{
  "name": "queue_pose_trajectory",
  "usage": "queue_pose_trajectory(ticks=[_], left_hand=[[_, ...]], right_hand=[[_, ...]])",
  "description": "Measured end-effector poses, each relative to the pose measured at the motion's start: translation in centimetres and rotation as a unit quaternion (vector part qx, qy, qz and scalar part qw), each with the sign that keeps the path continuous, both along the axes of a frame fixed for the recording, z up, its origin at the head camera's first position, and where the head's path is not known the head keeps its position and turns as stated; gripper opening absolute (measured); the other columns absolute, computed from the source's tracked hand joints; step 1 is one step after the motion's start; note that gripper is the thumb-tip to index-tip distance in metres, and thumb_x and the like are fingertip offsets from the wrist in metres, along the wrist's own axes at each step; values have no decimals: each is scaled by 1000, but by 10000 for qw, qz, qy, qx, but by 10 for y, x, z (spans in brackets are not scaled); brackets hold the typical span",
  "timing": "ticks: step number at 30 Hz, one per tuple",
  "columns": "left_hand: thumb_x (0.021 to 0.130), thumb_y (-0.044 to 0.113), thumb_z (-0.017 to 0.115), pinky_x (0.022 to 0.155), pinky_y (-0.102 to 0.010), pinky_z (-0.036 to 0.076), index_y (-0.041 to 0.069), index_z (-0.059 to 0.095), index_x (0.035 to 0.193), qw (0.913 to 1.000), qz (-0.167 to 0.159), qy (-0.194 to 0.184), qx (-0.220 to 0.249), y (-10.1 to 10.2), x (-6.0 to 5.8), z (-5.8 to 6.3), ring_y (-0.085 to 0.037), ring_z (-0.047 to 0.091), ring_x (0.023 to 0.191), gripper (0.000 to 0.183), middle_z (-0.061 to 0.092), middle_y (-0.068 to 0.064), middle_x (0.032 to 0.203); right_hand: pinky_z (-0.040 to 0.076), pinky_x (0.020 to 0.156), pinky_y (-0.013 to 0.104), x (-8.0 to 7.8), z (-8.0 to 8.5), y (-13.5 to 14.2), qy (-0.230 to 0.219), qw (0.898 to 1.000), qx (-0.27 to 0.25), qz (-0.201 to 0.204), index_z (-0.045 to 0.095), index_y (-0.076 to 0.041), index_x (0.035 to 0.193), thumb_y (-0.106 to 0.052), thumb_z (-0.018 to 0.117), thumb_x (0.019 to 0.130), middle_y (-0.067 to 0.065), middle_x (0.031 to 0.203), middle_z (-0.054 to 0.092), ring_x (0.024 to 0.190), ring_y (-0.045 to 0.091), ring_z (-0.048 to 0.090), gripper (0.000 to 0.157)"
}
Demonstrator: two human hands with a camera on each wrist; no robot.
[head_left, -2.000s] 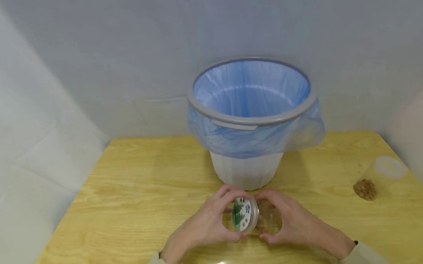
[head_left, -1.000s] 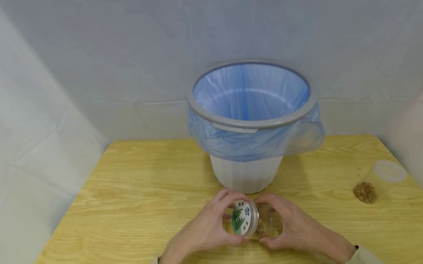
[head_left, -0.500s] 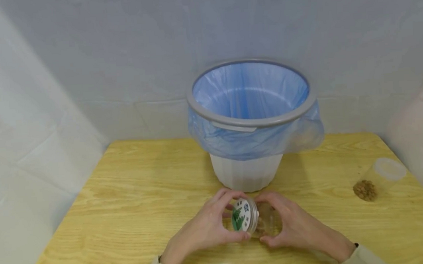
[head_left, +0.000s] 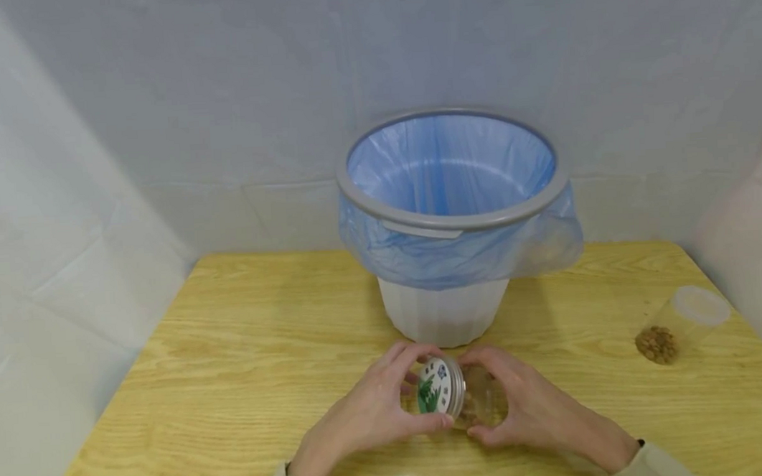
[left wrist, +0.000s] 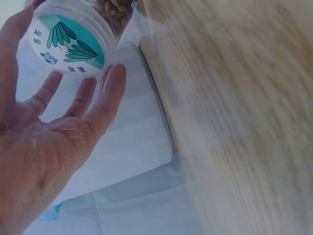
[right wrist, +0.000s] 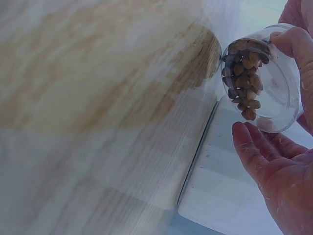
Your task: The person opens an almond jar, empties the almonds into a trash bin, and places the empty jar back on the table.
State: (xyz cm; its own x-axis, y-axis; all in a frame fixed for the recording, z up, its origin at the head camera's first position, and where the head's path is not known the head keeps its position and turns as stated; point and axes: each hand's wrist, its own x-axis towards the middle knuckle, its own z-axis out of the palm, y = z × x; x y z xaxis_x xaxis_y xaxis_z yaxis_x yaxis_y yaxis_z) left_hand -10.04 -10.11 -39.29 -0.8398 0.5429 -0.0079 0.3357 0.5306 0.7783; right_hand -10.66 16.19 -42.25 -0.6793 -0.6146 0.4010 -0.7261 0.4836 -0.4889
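In the head view, a clear jar [head_left: 483, 398] is held tilted on its side just above the table front, its round lid [head_left: 435, 387] facing left. The lid carries a white and green label with leaves. My left hand [head_left: 379, 403] grips the lid's edge between thumb and fingers. My right hand [head_left: 535, 402] grips the jar body near its base. Brown nut-like pieces [right wrist: 244, 78] are heaped along the jar's lower side in the right wrist view. In the left wrist view, the fingertips [left wrist: 116, 73] are at the lid's rim.
Directly behind the hands stands a white bin [head_left: 446, 310] with a grey rim and a blue bag [head_left: 460, 259] folded over it. A second clear jar [head_left: 689, 322] lies on its side at the right of the wooden table [head_left: 231, 346], with brown pieces inside.
The lid's label has turned a little, and my left thumb has slid slightly right along the lid's edge. My right hand keeps its place on the jar.
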Motion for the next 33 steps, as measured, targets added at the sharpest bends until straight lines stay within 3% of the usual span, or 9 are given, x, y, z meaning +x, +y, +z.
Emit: queue_pose_trajectory(ticks=[7,14,33], left_hand=[[78,48,85,102,-42,54,37,43,149,9976,-98,630,-277,-2,1,1,-16,58,123,83,50,9,135],[73,28,90,109,-42,50,37,47,146,9940,-406,1010,-141,-2,0,3,-12,54,128,85,48,11,141],[72,21,89,113,-36,47,36,50,144,9929,-581,1028,-123,-2,-2,2,-8,51,131,84,47,13,142]], right_hand=[[58,91,32,0,-1,0,28,10000,37,-74,52,-20,136,-27,94,62,-10,129,60,111,10,63,85],[57,91,31,0,-1,0,118,9999,40,-53,52,-19,136,-27,94,62,-8,129,60,111,10,63,86],[57,93,33,-1,-1,1,90,10000,13,-34,52,-18,136,-26,94,62,-7,130,61,112,12,64,86]])
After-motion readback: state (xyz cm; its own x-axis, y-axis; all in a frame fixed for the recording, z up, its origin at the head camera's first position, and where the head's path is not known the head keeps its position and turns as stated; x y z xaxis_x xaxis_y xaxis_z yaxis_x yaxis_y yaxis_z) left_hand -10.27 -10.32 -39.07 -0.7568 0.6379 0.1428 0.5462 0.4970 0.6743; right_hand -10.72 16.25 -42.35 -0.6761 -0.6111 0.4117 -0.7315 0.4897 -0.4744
